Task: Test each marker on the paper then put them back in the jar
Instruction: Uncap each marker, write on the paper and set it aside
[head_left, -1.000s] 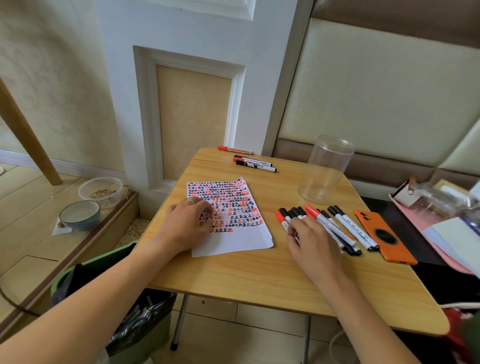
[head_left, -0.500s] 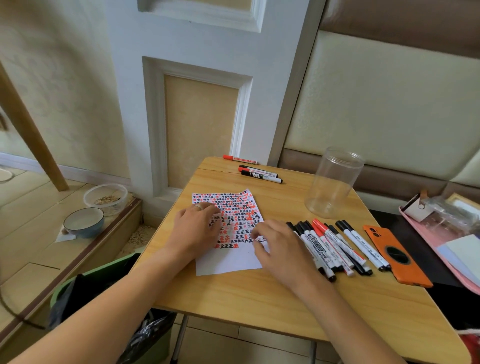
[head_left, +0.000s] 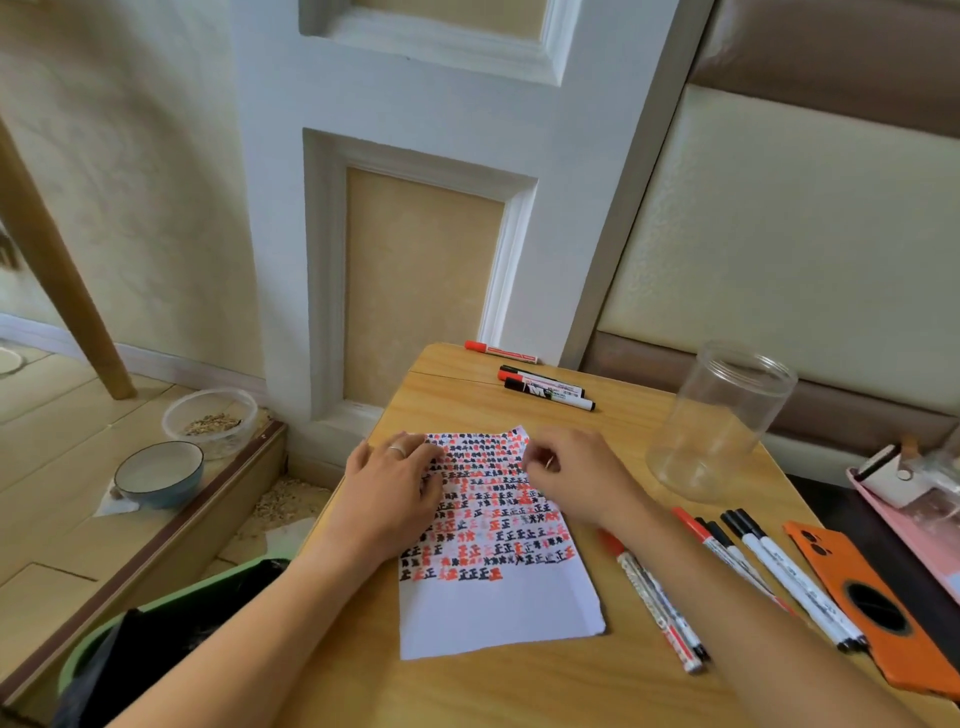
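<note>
Left hand: the left hand (head_left: 395, 493) lies flat on the left part of the paper (head_left: 498, 597), fingers (head_left: 415, 457) straight and spread, pressing the sheet to the counter (head_left: 467, 691); a ring shows on one finger.
Right hand: the right hand (head_left: 576, 478) rests at the far right corner of the paper, its fingers curled down onto the sheet's edge; whether they pinch the paper or only touch it, I cannot tell.
Paper: white sheet covered in rows of red and black marks, bare at the near end; it lies between and under both sets of fingers.
Markers near the right forearm: a row of capped red and black markers (head_left: 748, 566) lies on the counter to the right of the right fingers, partly hidden by the forearm; none is in either hand.
Markers beyond the fingers: a red marker (head_left: 501, 352) at the far edge of the counter; two more markers (head_left: 545, 387) just nearer, side by side.
Jar: the clear jar (head_left: 722, 421) stands upright to the right of the right fingers, apart from them; no marker shows inside.
Phone: an orange phone (head_left: 872, 608) lies beside the row of markers, on the side away from the fingers.
Floor: a blue bowl (head_left: 158, 474) and a clear tub (head_left: 210, 421) sit well left of the left fingers.
</note>
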